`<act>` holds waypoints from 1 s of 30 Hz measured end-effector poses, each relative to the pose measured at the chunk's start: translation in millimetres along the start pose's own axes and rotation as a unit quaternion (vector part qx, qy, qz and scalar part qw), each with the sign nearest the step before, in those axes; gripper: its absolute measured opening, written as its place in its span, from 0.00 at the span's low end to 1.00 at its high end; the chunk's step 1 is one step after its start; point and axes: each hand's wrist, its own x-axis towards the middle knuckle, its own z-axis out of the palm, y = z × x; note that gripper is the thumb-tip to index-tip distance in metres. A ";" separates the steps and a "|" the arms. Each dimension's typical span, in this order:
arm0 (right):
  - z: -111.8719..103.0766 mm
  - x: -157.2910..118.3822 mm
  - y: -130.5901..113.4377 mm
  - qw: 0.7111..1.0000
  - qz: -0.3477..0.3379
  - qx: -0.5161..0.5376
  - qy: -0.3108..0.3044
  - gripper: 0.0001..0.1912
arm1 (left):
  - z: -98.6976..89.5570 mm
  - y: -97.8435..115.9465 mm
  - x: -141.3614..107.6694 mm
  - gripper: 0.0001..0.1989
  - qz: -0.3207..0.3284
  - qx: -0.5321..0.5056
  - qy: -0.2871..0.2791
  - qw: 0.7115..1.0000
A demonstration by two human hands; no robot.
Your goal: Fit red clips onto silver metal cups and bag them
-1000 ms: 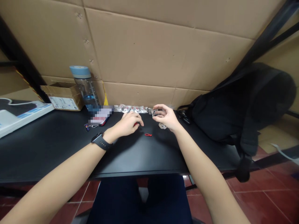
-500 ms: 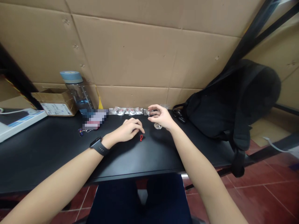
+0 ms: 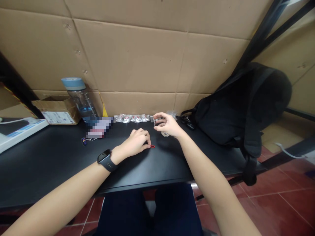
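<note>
Black smooth counter (image 3: pixel 147 167): at its left end, a white power strip with blue panels (image 3: pixel 24 134); toward the back-left corner, an open brown cardboard box with a white label (image 3: pixel 60 114), beside an upright clear bottle with a light-blue lid (image 3: pixel 81 100). Before the bottle, a flat item, blurred out (image 3: pixel 99 127). Along the back edge, a row of clear plastic packets (image 3: pixel 131 118), its right end partly screened by the right hand (image 3: pixel 169 126), whose fingers, curved apart, hold a small shiny piece (image 3: pixel 155 122). Beneath that hand, a pale round ring (image 3: pixel 165 134), partly covered. Mid-counter, a small red loop (image 3: pixel 152 146), its left end pinched between the narrowed fingers of the left hand (image 3: pixel 137 141). Right end: a slumped black fabric backpack (image 3: pixel 228 121). Behind, a brown cardboard wall (image 3: pixel 137 59); below, red floor tiles (image 3: pixel 268 209).
</note>
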 end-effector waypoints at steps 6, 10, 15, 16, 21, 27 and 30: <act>0.7 -0.7 0.8 1.000 -0.001 0.016 -0.011 0.28 | 1.8 -0.1 0.8 0.06 0.011 0.025 0.050 0.998; 2.7 -2.1 -2.7 0.998 -0.006 0.052 -0.020 0.29 | -8.7 -12.9 3.2 0.05 -0.074 -0.017 0.145 0.987; 11.3 -4.3 -6.4 0.993 -0.009 0.104 -0.045 0.30 | -26.3 -17.9 2.5 0.06 -0.104 -0.080 0.240 0.962; 13.4 -4.7 -7.0 0.993 -0.011 0.111 -0.047 0.30 | -28.4 -17.0 2.1 0.07 -0.105 -0.090 0.254 0.957; 21.6 -6.6 -11.0 0.990 -0.019 0.129 -0.051 0.30 | -32.6 -10.2 1.3 0.04 -0.108 -0.101 0.294 0.944; 26.2 -8.7 -16.1 0.990 -0.009 0.129 -0.056 0.30 | -32.7 -4.8 1.2 0.07 -0.138 -0.068 0.306 0.939; 27.6 -9.2 -16.9 0.989 -0.011 0.137 -0.058 0.30 | -32.3 -3.3 0.7 0.09 -0.142 -0.046 0.307 0.940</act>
